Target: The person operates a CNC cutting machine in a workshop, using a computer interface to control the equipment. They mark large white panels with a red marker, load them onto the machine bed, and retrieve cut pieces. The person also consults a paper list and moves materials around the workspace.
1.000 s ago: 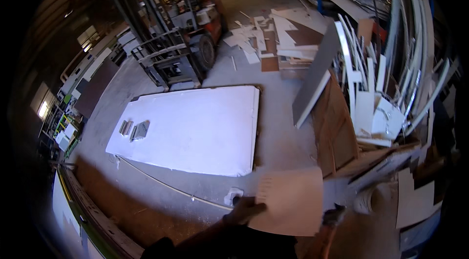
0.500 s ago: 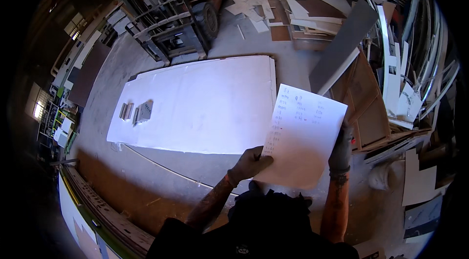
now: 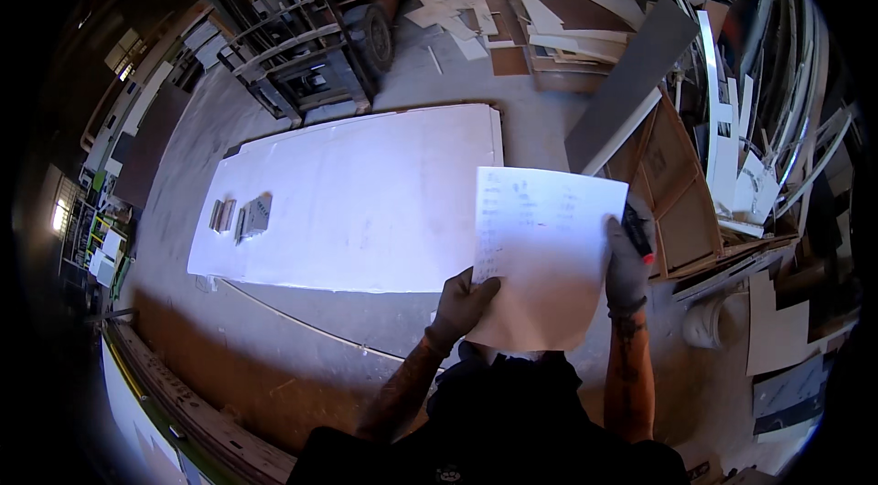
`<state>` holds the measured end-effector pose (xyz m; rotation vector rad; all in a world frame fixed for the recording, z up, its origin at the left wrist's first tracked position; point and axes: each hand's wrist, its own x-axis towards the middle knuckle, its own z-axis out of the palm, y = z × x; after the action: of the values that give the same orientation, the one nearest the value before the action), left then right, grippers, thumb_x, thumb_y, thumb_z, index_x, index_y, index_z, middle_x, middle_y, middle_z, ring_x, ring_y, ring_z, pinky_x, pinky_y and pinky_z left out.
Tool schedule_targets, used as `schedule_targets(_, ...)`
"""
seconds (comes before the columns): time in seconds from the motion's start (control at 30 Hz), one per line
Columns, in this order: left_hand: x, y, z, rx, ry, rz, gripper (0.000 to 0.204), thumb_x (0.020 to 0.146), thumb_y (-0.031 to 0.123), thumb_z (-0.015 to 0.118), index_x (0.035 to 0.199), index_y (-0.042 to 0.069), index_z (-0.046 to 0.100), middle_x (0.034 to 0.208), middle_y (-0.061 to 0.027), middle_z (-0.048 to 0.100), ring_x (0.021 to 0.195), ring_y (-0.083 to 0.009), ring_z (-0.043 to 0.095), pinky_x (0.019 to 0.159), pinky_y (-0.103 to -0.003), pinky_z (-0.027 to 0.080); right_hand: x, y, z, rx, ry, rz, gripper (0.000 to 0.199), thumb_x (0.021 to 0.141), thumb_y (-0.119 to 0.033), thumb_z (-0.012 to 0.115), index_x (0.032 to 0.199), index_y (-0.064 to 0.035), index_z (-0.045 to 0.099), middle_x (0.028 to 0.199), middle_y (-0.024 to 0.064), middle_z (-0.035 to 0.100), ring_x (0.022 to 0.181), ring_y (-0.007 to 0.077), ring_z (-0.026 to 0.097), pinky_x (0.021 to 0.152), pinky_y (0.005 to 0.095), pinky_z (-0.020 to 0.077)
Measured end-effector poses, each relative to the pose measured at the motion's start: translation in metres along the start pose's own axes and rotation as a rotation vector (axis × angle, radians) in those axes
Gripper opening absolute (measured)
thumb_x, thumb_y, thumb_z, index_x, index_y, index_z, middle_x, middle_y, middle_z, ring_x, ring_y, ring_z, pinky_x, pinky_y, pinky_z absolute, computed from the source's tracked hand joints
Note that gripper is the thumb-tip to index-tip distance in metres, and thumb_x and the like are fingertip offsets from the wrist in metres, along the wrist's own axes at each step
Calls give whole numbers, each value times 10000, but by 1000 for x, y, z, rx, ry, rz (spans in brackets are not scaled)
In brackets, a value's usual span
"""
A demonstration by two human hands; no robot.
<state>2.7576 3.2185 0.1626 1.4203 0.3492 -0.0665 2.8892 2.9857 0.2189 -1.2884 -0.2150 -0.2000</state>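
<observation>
Paper sheet (image 3: 551,252), one, between your hands | Your left hand (image 3: 463,307): clamped on its left edge | Your right hand (image 3: 628,267): clamped on its right edge, plus dark, red-ended pen (image 3: 636,231) | Small pieces (image 3: 255,217): near left edge of white panel (image 3: 366,201)

L hand (image 3: 463,307), R hand (image 3: 627,273) w/ paper (image 3: 547,252), forklift (image 3: 376,38) in bkgd
</observation>
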Motion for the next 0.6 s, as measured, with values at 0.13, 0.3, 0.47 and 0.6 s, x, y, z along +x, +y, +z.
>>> schedule_targets(0.13,-5,-7,22,-61,95,85,283,963,125,611,1183,-50,647,1030,-60,718,903,-117,656,787,-285,548,7,-8,-19,218,111,-126,340,1055,-136,416,1340,9,532,1196,143,658,1069,213,640,988,355,474)
schedule_targets(0.3,-15,-3,38,-149,68,66,246,974,103,597,1162,-42,659,1034,-66,717,907,-123,661,781,-293,550,10,-12,-52,-43,-12,-294,405,1009,-252,535,1300,28,566,1207,179,661,1086,241,643,995,398,470)
schedule_targets(0.47,-18,5,56,-163,42,78,251,986,112,574,1160,-52,650,1045,-90,713,919,-148,666,803,-316,547,23,-32,-61,44,-262,-318,437,982,-290,578,1262,44,595,1259,199,638,1045,257,650,976,407,484)
schedule_targets(0.6,-18,8,64,-125,46,69,246,983,112,579,1146,-57,653,1031,-86,713,910,-145,664,798,-309,544,25,-32,-70,55,-331,-225,400,974,-247,581,1257,34,600,1265,211,628,1014,262,657,947,405,502)
